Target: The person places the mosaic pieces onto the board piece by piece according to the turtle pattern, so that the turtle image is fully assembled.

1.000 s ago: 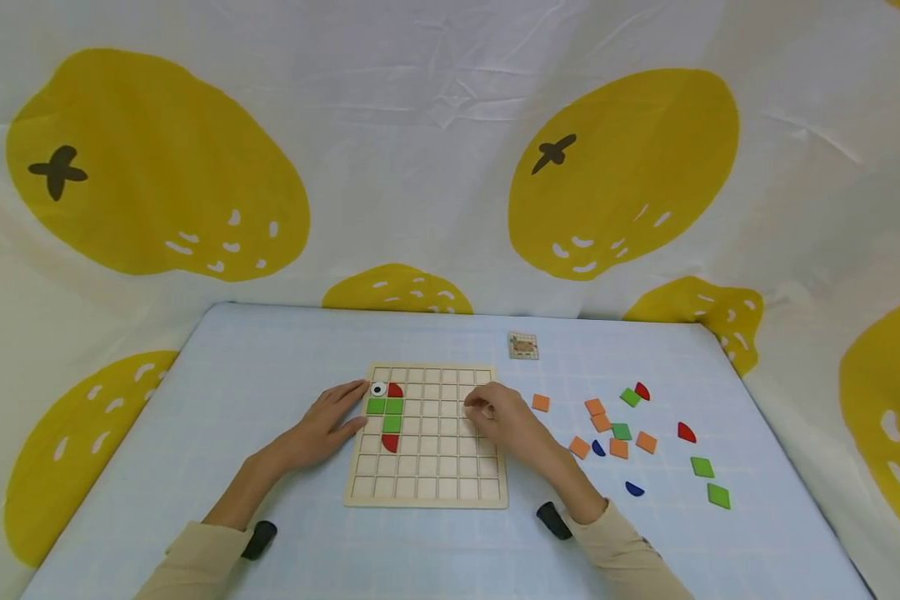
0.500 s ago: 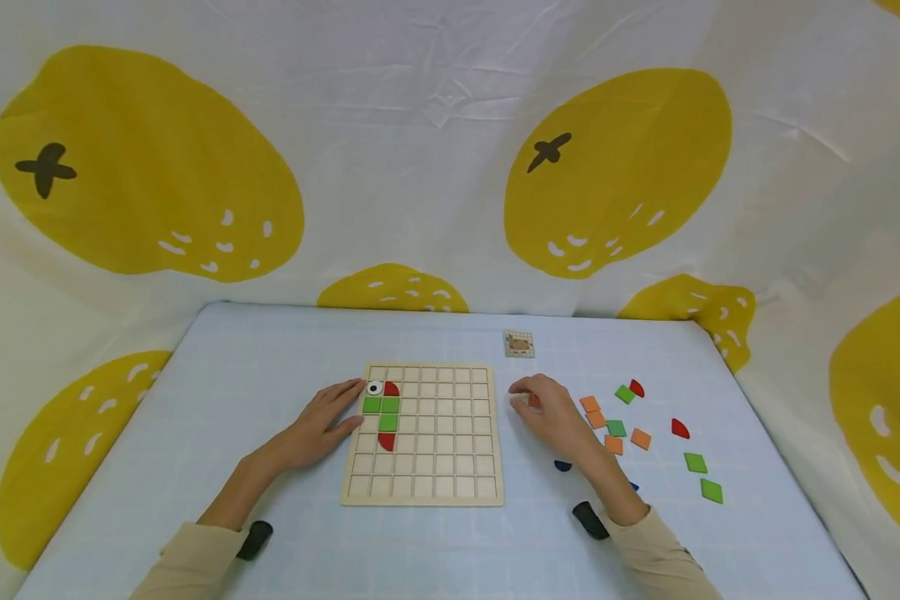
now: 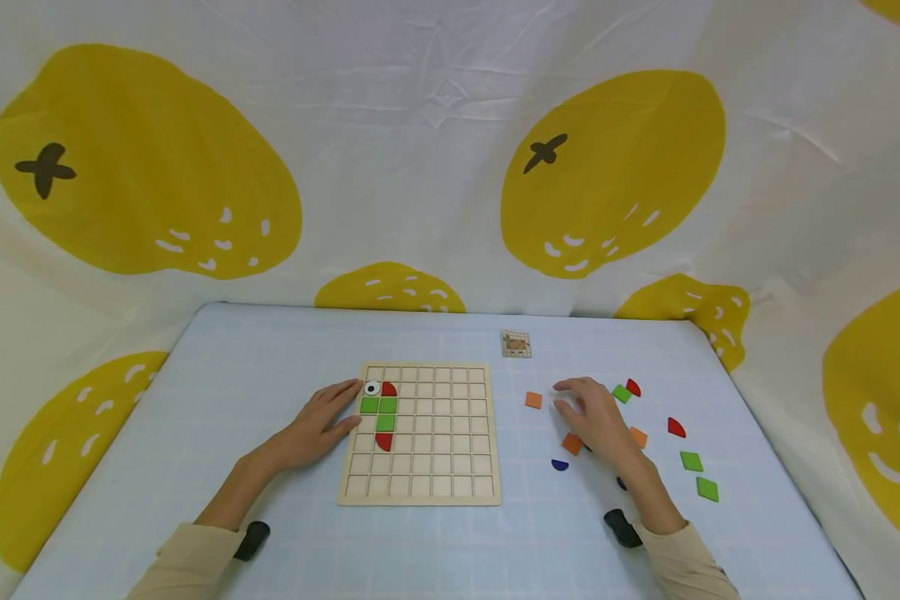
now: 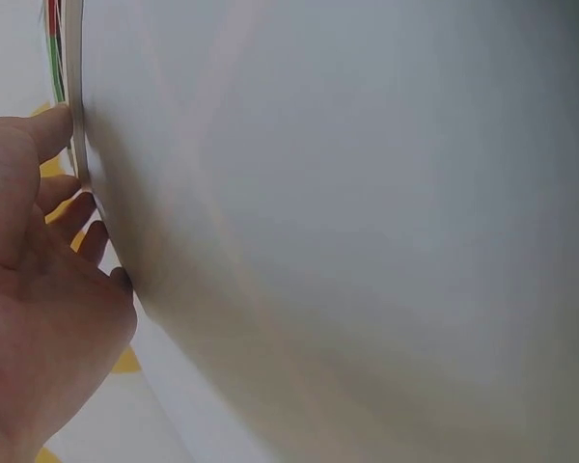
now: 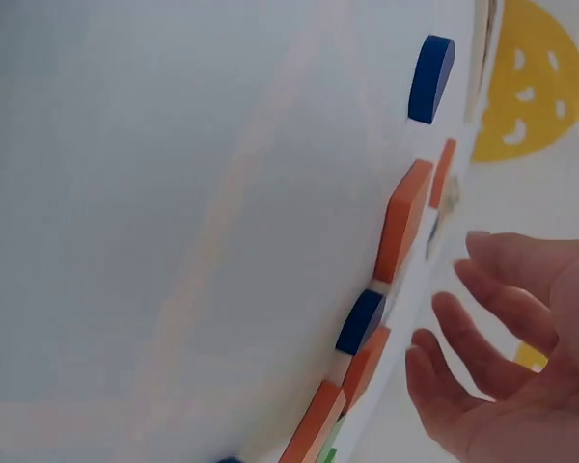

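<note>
My left hand (image 3: 311,429) rests against the left edge of a wooden grid board (image 3: 450,492), its thumb and fingertips touching the rim. On the board lie a round eye tile (image 3: 372,388), several green squares (image 3: 386,422) and two red quarter-round tiles (image 3: 383,441), grouped at the upper left. My right hand (image 3: 598,421) hovers over loose tiles right of the board. Its fingers are loosely bent with nothing between them, as the right wrist view also shows. Near it are orange squares (image 3: 572,443) and blue half-round tiles (image 5: 431,79). The hand and forearm cover some of the tiles.
A small picture card (image 3: 517,343) lies behind the board, to its right. Further right are loose green tiles (image 3: 692,461) and red quarter-rounds (image 3: 677,427). A single orange square (image 3: 533,400) sits between board and right hand. A patterned cloth (image 3: 435,167) hangs behind the table.
My right hand has moved right, from above the board to over the loose tiles, and its fingers have spread a little. My left hand has stayed at the board's edge.
</note>
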The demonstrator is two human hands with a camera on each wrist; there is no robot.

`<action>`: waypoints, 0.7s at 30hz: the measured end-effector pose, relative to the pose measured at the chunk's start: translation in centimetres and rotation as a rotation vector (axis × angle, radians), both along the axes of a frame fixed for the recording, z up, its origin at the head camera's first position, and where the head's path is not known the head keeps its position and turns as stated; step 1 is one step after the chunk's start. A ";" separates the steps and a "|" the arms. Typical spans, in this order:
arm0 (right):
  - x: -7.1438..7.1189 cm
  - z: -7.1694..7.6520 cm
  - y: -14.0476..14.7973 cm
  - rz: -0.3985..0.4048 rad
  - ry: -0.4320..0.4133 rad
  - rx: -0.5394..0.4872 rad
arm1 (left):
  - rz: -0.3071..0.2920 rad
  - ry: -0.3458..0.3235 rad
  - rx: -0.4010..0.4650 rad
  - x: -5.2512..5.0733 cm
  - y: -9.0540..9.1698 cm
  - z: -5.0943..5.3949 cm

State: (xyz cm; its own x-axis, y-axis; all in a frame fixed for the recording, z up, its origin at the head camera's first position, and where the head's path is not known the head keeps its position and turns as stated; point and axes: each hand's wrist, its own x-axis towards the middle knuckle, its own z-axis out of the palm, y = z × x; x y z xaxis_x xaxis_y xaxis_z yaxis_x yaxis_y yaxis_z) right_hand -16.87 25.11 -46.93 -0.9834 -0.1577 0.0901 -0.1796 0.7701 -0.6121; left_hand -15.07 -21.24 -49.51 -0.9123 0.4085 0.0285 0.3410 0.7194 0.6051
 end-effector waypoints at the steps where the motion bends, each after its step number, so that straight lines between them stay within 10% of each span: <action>1: 0.0 -0.1 0.3 -0.004 -0.003 0.007 | 0.000 -0.001 0.000 0.0 0.0 0.0; 21: -0.2 -0.3 1.9 -0.051 -0.045 0.068 | -0.002 -0.002 -0.004 -0.1 0.1 0.1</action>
State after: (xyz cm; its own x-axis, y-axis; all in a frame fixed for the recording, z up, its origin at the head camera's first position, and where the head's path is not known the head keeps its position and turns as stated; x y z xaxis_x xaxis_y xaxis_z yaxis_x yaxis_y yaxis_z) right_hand -17.08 27.05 -47.18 -0.9930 -0.1120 0.0369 -0.1132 0.8176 -0.5645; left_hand -15.12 -21.10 -49.40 -0.9116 0.4103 0.0249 0.3410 0.7209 0.6034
